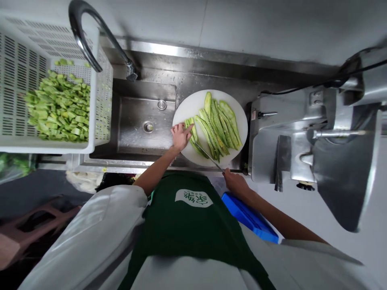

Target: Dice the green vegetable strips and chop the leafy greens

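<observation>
My left hand (180, 136) rests at the left side of a round white cutting board (188, 104), its fingers curled over the end of a small bundle of long green vegetable strips (198, 147). In my right hand (235, 183), at the board's front edge, is the handle of a knife (211, 159). The thin blade slants up and left across the board, beside the held strips and close to my left fingers. More long green strips (219, 125), pale inside with darker, bumpy skin, lie side by side across the middle and right of the board.
A metal sink (133, 139) lies to the left, under a curved faucet (87, 24). Beyond it stands a white perforated crate (101, 92) with cut green pieces (62, 106). A metal slicing machine (272, 129) stands right of the board. A blue container (250, 219) sits below my right forearm.
</observation>
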{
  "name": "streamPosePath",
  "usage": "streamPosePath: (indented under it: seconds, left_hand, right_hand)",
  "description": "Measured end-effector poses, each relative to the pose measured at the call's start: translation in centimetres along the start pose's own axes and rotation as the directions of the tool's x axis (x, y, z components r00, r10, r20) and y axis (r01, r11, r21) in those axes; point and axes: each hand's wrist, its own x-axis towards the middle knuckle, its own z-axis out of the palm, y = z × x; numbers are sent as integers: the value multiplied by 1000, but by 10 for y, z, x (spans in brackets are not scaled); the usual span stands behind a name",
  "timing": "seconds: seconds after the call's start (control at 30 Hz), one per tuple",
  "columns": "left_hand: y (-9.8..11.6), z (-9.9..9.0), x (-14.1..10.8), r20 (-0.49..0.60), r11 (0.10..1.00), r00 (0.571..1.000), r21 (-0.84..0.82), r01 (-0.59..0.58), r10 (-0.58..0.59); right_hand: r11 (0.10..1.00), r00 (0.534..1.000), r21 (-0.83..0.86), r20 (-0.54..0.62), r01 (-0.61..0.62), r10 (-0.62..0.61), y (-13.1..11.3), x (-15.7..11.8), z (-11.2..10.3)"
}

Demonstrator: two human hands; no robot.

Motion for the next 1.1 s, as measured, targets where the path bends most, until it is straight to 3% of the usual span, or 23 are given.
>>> streamPosePath:
  seconds: [0.17, 0.33, 0.4, 0.47, 0.57, 0.63, 0.73, 0.8, 0.87, 0.97, 1.03, 1.1]
  left_hand:
    - [-2, 5, 4, -42, 1000, 999, 3, -17, 18]
    - [-7, 3, 0, -94, 998, 996, -65, -14, 8]
    - [-18, -6, -6, -74, 991, 994, -98, -93, 86]
    - [-31, -20, -9, 2, 964, 968, -88, -251, 253]
    - [-40, -43, 3, 196, 859, 846, 30, -511, 496]
    - [-26, -54, 28, 321, 750, 736, 104, -654, 597]
    - [25, -55, 75, 452, 536, 518, 99, -838, 726]
    - [67, -45, 102, 511, 398, 365, 49, -916, 778]
    - [105, -31, 122, 569, 318, 260, -3, -948, 780]
    - [144, -9, 142, 659, 313, 197, -62, -948, 726]
    - [159, 1, 153, 705, 341, 185, -85, -936, 685]
    - [168, 5, 162, 729, 373, 195, -88, -924, 656]
  right_hand:
    - [999, 999, 48, -34, 6, -5, 9, 20, 23]
    - [990, 989, 126, -142, 56, -38, 31, 16, 14]
    - [982, 981, 175, -194, 64, -29, 40, 2, 13]
    - [965, 965, 260, -257, 20, 49, 48, -17, 16]
    - [904, 901, 399, -317, -156, 295, 57, -36, 22]
    - [844, 835, 449, -311, -292, 455, 63, -35, 22]
    - [780, 770, 468, -276, -415, 575, 70, -17, 17]
    - [764, 764, 469, -248, -444, 596, 70, -1, 13]
    - [772, 787, 464, -221, -435, 576, 66, 12, 10]
    - [825, 866, 456, -199, -332, 459, 55, 24, 7]
    - [844, 904, 473, -196, -253, 380, 52, 27, 4]
    - [824, 912, 517, -179, -232, 369, 55, 27, 2]
